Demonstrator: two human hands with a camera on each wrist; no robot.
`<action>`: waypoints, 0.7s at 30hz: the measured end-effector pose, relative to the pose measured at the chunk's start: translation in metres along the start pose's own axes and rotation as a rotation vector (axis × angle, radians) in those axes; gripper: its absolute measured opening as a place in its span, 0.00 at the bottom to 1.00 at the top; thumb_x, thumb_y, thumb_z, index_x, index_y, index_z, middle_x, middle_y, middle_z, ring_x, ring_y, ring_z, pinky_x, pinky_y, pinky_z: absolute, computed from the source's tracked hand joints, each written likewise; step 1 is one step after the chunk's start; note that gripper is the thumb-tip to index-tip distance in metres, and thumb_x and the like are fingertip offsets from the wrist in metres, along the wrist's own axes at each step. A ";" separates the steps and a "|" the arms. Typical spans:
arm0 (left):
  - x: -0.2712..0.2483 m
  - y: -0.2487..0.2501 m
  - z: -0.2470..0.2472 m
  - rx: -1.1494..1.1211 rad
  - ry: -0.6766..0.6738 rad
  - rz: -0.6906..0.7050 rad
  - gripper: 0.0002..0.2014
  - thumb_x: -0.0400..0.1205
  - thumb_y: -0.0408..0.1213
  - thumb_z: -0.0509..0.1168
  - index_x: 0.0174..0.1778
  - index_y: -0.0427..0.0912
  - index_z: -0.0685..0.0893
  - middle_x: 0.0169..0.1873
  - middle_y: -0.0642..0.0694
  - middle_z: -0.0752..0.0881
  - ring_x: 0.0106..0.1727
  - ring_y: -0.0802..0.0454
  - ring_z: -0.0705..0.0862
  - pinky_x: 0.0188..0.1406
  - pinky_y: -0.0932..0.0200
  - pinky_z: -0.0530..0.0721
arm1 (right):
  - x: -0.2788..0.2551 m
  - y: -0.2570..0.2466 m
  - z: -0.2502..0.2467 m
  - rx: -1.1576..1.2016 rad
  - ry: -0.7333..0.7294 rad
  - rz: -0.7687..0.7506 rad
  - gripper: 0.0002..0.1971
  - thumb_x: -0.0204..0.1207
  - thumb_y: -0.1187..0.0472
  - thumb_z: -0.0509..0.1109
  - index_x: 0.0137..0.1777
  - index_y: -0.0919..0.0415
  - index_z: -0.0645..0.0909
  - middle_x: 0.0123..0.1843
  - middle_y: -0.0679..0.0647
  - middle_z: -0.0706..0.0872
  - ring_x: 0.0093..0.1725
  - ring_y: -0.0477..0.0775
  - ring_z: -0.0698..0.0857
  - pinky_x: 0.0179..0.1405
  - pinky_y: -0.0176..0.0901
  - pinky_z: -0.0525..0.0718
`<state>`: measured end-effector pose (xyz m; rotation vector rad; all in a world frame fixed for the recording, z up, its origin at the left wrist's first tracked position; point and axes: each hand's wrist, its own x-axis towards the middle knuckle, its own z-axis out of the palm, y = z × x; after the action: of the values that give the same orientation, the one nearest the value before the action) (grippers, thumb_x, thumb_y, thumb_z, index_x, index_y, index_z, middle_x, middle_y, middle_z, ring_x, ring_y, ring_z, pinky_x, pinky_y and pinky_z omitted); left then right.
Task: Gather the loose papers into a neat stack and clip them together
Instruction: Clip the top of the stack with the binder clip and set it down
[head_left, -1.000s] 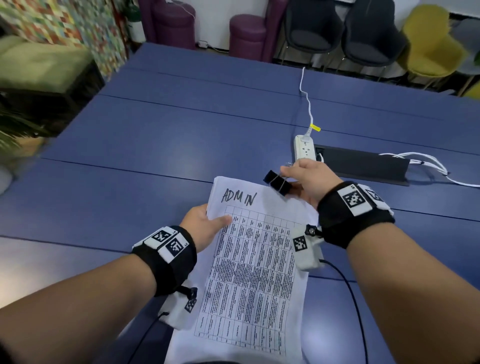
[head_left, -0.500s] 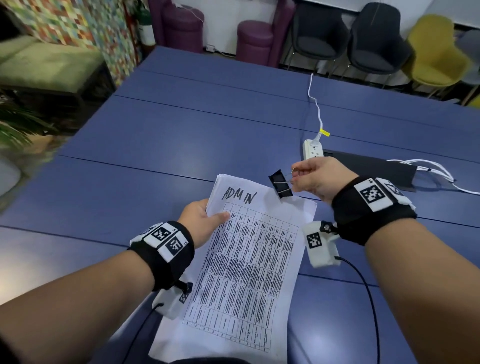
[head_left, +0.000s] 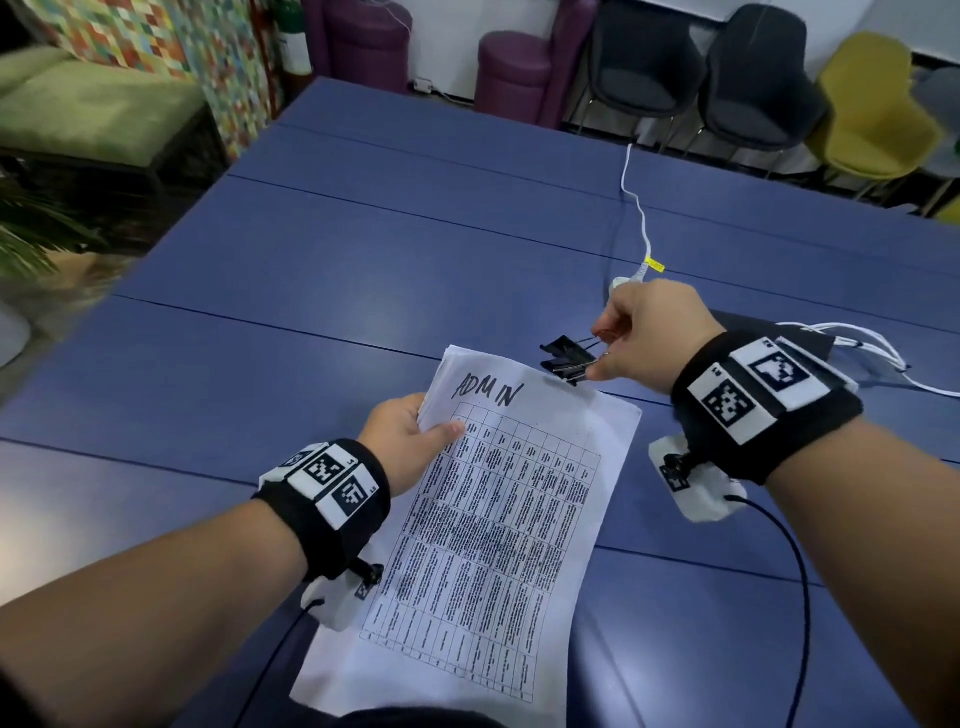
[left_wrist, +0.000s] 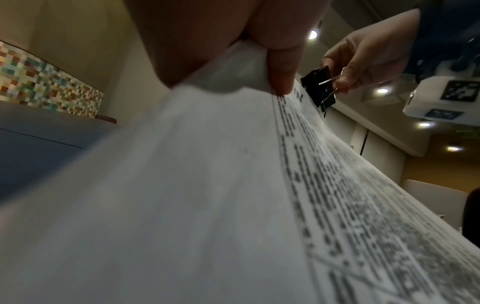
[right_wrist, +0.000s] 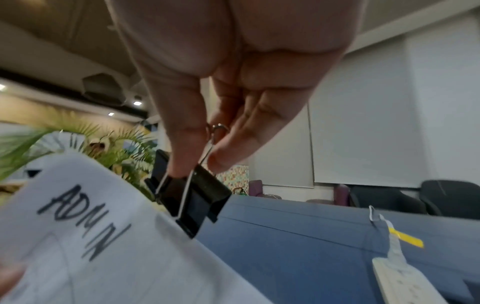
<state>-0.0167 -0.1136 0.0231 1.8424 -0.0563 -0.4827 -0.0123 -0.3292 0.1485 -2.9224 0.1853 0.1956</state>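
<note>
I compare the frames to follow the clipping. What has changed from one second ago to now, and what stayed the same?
The right hand now squeezes the clip by its wire handles, so its mouth stands open; a second ago the clip was shut in that hand. The clip is at the top edge of the papers, near the right corner, not yet pushed on. The left hand still holds the papers by the left edge, above the table.

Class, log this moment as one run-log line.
left hand: grips paper stack | right hand: pinches binder clip handles, clip spread | clip at stack's top edge
</note>
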 end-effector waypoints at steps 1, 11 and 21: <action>-0.002 0.001 0.000 0.002 -0.005 0.010 0.05 0.78 0.35 0.67 0.48 0.48 0.83 0.40 0.53 0.86 0.47 0.50 0.87 0.49 0.54 0.86 | 0.001 -0.003 -0.001 -0.071 -0.021 -0.015 0.15 0.61 0.56 0.81 0.44 0.59 0.81 0.40 0.48 0.82 0.53 0.58 0.84 0.65 0.50 0.75; -0.018 0.009 0.003 0.178 -0.074 0.193 0.22 0.79 0.37 0.67 0.23 0.69 0.81 0.19 0.55 0.69 0.20 0.59 0.66 0.20 0.67 0.71 | 0.004 -0.008 -0.008 -0.057 -0.305 -0.074 0.16 0.56 0.63 0.84 0.41 0.58 0.82 0.32 0.43 0.81 0.41 0.52 0.83 0.52 0.47 0.84; -0.006 0.012 -0.018 -0.007 -0.114 0.017 0.10 0.73 0.28 0.72 0.40 0.50 0.85 0.39 0.54 0.89 0.37 0.63 0.87 0.48 0.58 0.82 | 0.003 0.006 0.022 0.348 -0.258 -0.104 0.27 0.66 0.64 0.79 0.66 0.63 0.78 0.45 0.56 0.88 0.48 0.54 0.85 0.66 0.54 0.79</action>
<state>-0.0138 -0.0994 0.0402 1.8053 -0.1476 -0.5747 -0.0129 -0.3306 0.1251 -2.5239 0.0228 0.4690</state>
